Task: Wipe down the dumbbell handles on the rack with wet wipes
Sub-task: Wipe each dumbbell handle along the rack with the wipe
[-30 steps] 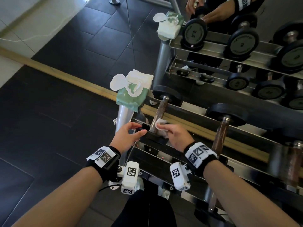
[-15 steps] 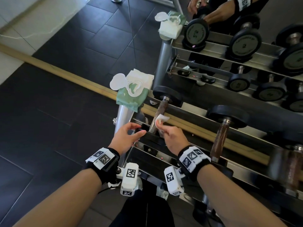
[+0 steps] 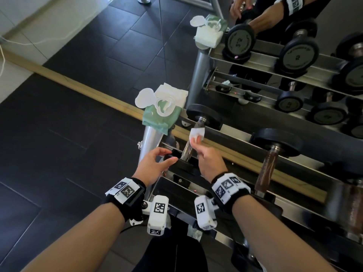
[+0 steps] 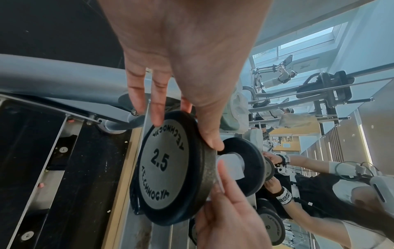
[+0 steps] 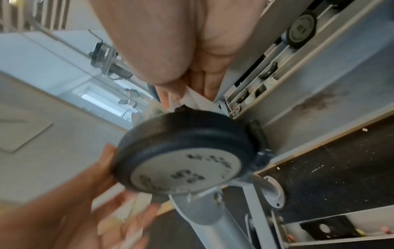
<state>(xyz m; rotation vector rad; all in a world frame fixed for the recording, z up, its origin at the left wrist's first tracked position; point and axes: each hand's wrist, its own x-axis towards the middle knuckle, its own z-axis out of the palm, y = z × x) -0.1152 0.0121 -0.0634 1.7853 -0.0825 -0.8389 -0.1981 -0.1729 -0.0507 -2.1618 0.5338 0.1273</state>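
Note:
The leftmost dumbbell lies on the rack (image 3: pixel 177 180), its metal handle (image 3: pixel 187 151) running away from me between two black plates. My left hand (image 3: pixel 170 156) grips the rim of the near plate (image 4: pixel 170 165), marked 2.5, with the thumb (image 4: pixel 211 138) on one side and the fingers on the other. My right hand (image 3: pixel 196 141) holds a white wet wipe (image 3: pixel 197 132) folded round the handle's far part, close to the far plate (image 3: pixel 204 114). In the right wrist view the wipe (image 5: pixel 196 99) peeks out below my palm, behind the near plate (image 5: pixel 185 156).
A green wipe pack (image 3: pixel 163 114) with its lid open sits on the rack's left post. To the right lie a second dumbbell with a brown handle (image 3: pixel 269 165) and a third one (image 3: pixel 353 203). A mirror behind repeats the rack and my hands. The floor is dark tile.
My right hand has slid the wipe along the handle, from beside the near plate to close under the far plate. The left hand has kept its hold on the near plate.

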